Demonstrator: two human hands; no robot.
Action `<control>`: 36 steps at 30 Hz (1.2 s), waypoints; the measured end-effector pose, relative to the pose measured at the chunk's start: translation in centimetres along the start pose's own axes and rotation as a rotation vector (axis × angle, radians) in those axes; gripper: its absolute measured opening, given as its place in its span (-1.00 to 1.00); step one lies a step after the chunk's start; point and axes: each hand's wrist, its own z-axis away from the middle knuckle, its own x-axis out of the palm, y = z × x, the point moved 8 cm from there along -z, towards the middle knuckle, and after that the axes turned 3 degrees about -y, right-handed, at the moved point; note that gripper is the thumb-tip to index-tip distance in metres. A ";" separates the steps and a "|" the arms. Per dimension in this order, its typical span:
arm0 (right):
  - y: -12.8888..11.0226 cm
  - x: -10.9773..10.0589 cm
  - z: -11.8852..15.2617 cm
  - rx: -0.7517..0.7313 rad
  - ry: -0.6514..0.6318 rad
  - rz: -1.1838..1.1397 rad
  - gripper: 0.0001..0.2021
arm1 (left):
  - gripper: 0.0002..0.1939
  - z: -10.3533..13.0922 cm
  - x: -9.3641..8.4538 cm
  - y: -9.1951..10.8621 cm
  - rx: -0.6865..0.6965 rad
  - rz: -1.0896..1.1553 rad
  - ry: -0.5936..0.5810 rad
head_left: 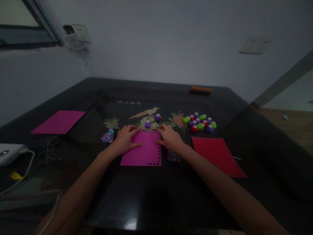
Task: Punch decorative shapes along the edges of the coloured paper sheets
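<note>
A pink sheet (144, 153) lies flat on the dark table in front of me, with small dark dots along its top edge, right edge and part of the bottom. My left hand (126, 138) rests on its upper left part, fingers apart. On the upper right corner lies my right hand (170, 137), thumb and fingers spread over the paper. Just beyond the sheet stand two purple figures with big eyes, one nearer (147, 124) and one farther (157, 116). Small beads in a pile (107, 135) sit left of my left hand; another bead pile (173, 156) is partly under my right wrist.
To the right lies a red sheet (217, 153) with dotted edges, below a cluster of green, red and purple eyed figures (200, 123). Another pink sheet (58, 122) is at left, near a white device (11, 153) with a cable. A brown roll (201, 89) lies at the back.
</note>
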 end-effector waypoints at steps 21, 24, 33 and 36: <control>1.3 0.1 0.1 0.109 0.048 -0.232 -0.65 | -0.57 0.0 -2.0 0.9 0.026 0.061 0.091; 1.5 0.3 0.0 0.099 0.051 -0.240 -0.71 | -0.57 0.1 -2.9 -0.4 -0.079 0.225 0.186; 2.4 0.3 -0.8 0.163 0.021 -0.891 -0.85 | -0.63 1.0 -2.2 -2.6 -0.489 0.919 0.188; 2.5 0.2 -0.7 0.201 -0.003 -1.119 -0.85 | -0.61 1.2 -2.0 -1.8 -0.517 1.095 0.194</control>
